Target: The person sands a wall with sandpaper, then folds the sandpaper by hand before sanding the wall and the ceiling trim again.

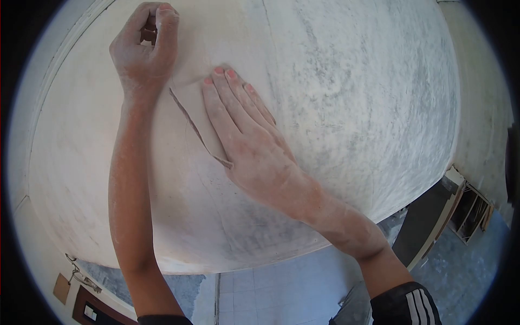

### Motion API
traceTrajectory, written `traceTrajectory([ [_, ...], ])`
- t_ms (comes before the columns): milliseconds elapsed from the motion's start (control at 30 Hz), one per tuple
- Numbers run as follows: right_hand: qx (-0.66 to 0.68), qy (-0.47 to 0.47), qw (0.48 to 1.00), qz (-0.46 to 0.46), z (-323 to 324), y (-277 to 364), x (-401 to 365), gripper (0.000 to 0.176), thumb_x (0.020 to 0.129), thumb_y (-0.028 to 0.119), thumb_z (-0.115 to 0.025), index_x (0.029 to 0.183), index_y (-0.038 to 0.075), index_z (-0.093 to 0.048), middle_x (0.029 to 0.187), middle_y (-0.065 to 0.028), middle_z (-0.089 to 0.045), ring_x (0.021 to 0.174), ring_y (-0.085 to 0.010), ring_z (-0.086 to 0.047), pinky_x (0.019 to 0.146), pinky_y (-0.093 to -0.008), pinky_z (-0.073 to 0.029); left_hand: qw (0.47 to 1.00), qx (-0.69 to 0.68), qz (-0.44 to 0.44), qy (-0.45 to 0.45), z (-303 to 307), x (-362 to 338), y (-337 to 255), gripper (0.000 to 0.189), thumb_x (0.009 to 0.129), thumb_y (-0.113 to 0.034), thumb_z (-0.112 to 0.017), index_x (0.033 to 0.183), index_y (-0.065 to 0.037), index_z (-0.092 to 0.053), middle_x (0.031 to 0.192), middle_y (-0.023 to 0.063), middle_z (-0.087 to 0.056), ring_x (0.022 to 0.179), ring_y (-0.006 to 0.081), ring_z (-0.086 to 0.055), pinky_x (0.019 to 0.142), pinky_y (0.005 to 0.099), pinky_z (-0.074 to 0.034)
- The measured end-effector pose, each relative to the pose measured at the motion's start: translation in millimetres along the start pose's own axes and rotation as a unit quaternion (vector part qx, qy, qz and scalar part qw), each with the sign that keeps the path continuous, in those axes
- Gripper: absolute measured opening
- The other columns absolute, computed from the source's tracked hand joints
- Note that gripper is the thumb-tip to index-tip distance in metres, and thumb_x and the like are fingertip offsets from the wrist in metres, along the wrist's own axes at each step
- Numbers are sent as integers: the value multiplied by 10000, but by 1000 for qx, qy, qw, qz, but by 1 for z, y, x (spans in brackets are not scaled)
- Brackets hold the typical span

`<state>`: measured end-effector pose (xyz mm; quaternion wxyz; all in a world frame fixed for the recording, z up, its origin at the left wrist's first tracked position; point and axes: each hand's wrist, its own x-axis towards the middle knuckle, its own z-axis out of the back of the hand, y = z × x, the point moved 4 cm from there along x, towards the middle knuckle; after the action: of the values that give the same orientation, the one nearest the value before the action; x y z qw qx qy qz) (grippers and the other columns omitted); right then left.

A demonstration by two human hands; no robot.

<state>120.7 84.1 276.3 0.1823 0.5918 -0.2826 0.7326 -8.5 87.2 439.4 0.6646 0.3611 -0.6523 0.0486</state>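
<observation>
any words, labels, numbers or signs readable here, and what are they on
No text can be read anywhere in this view.
sheet under the flat right hand: no print shows.
brown piece gripped in the left hand: no marking visible.
tag at lower left: too small to tell if it bears writing.
sleeve: white stripes only, no letters.

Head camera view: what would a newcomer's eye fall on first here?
Two hands whitened with dust stand out against a big pale, dusty surface that fills the view. The right hand lies flat at the centre on a thin sheet, whose dark edge shows beside the thumb. The left hand, at top left, is closed around a small brown object.
</observation>
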Motion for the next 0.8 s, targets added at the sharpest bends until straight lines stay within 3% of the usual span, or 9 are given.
traceTrajectory([
  [133, -48, 75, 996, -34, -12, 14, -74, 648, 899, 128, -550, 1467, -89, -325, 1511, -304, -340, 1451, -413, -289, 1194, -497, -236, 998, 16, -53, -1, -1, 2, -2, 182, 915, -199, -629, 823, -48, -674, 634, -25, -577, 574, 59, -498, 544, 222, -423],
  [233, -50, 82, 995, -17, -8, 14, -70, 672, 880, 114, -577, 1468, -86, -320, 1519, -298, -327, 1456, -415, -274, 1196, -499, -228, 995, 45, -91, 24, -3, 2, -1, 198, 923, -205, -623, 819, -44, -672, 639, -35, -581, 579, 55, -497, 544, 224, -429],
  [333, -17, 31, 999, -1, -1, 0, -12, 625, 893, 84, -528, 1463, -93, -341, 1550, -291, -290, 1472, -410, -248, 1200, -505, -196, 998, 52, -35, 26, -2, -2, -6, 210, 965, -183, -583, 866, -16, -662, 791, -26, -625, 676, 57, -508, 668, 221, -432],
  [433, -11, 18, 1000, -4, 0, -2, -7, 642, 887, 82, -541, 1469, -91, -334, 1555, -287, -285, 1475, -408, -244, 1200, -505, -195, 999, 49, -17, 3, 4, 0, 7, 223, 971, -192, -577, 865, -15, -662, 794, -25, -627, 677, 59, -513, 674, 223, -437],
  [567, -51, 71, 994, -61, -5, 8, -78, 703, 867, 101, -585, 1488, -72, -302, 1535, -289, -312, 1465, -408, -261, 1201, -500, -217, 998, 43, -26, 22, 5, -2, 11, 221, 972, -194, -580, 874, -15, -667, 791, -24, -626, 675, 56, -513, 682, 222, -438],
  [633, -24, 66, 995, -64, -1, 11, -73, 711, 855, 77, -576, 1491, -73, -296, 1536, -294, -308, 1467, -414, -252, 1202, -506, -211, 996, 57, -62, 29, 1, -2, 9, 218, 970, -194, -585, 876, -15, -667, 789, -26, -623, 674, 51, -509, 681, 221, -436],
  [733, 6, 13, 1000, -21, 8, -3, -10, 678, 852, 53, -536, 1477, -96, -319, 1558, -307, -265, 1484, -421, -213, 1201, -514, -175, 999, 45, -15, 8, 3, -4, 7, 217, 967, -192, -593, 865, -14, -664, 782, -32, -618, 675, 43, -507, 668, 216, -431],
  [800, -7, 14, 1000, -20, 5, -8, -7, 704, 836, 41, -552, 1483, -94, -308, 1566, -305, -248, 1489, -418, -198, 1203, -512, -170, 999, 35, -10, -4, 3, -4, 8, 214, 965, -187, -597, 861, -12, -664, 773, -37, -615, 671, 41, -508, 657, 214, -429],
])
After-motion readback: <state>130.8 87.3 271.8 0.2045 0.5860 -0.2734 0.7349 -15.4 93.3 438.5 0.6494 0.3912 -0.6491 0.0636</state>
